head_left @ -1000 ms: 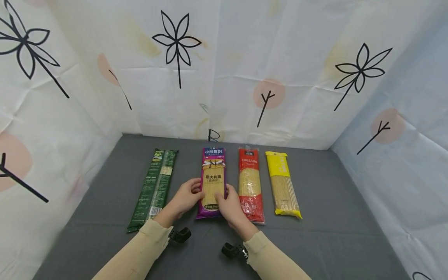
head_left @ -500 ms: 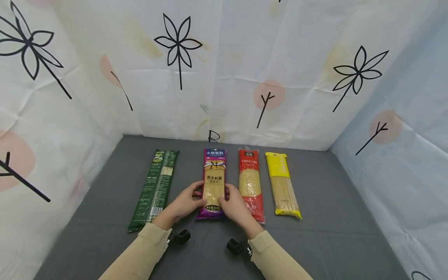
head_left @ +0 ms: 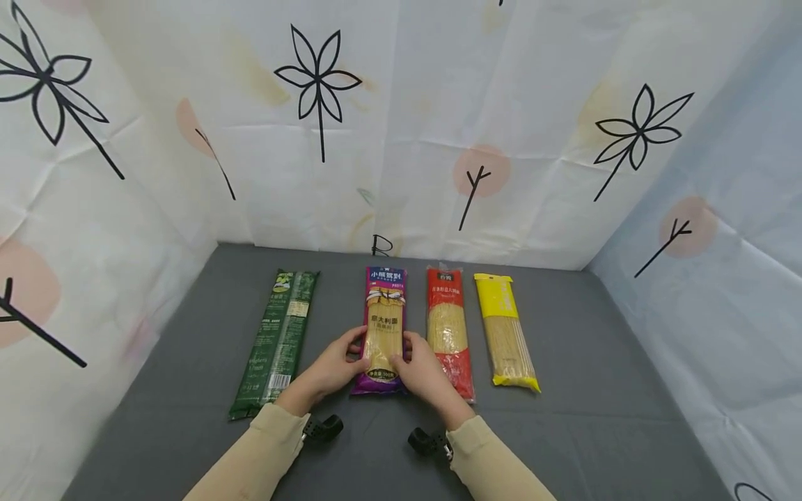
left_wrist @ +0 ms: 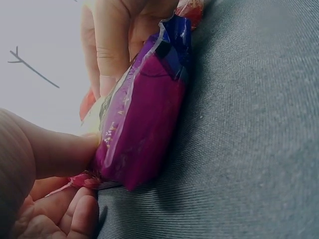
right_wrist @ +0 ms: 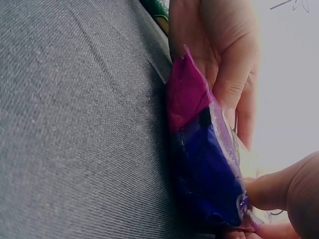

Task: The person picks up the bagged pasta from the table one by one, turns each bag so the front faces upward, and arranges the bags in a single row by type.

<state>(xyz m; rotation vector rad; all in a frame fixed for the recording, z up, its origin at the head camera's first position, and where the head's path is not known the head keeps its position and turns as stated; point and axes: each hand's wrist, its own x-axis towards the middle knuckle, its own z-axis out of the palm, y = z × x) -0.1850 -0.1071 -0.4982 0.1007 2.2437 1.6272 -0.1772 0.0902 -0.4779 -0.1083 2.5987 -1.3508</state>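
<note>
A purple packet of spaghetti (head_left: 385, 327) lies lengthwise on the grey table, its near end between both hands. My left hand (head_left: 335, 362) grips its left edge, thumb on top and fingers along the side. On the right edge, my right hand (head_left: 422, 369) holds it the same way. In the left wrist view the packet's purple and blue end (left_wrist: 149, 114) stands just above the cloth or touches it; I cannot tell which. The right wrist view shows that end (right_wrist: 199, 149) too, with a thumb pressing from each side.
Left of the hands lies a green packet of spaghetti (head_left: 276, 341). A red packet (head_left: 447, 327) is close by the right hand, and a yellow packet (head_left: 506, 327) lies farther right. Grey cloth (head_left: 601, 348) covers the table; a patterned white curtain (head_left: 413, 90) hangs behind.
The purple packet has shifted slightly to the right, with both hands still on its edges. Over the first half second the hands slid slightly nearer its bottom end.
</note>
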